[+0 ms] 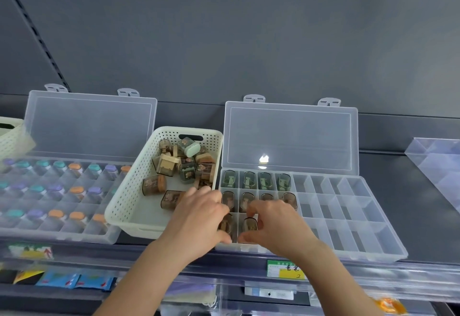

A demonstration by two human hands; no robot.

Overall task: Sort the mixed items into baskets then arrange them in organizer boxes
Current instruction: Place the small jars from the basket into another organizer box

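Observation:
A cream perforated basket (129, 198) on the shelf holds several small clear stamp-like boxes with brown or green bases (185, 164). To its right lies an open clear organizer box (348, 216), its left compartments filled with the same small boxes. My right hand (276, 228) pinches a brown small box (249, 226) standing in a front-row compartment. My left hand (199, 218) lies over the organizer's front-left corner, fingers curled on another small box (225, 223) there, which it partly hides.
A second open organizer (57, 196) at the left holds several bottles with teal, purple and orange caps. Another cream basket (12, 136) sits at the far left. A clear divider (438, 164) stands at the right. The shelf edge carries a price label (286, 269).

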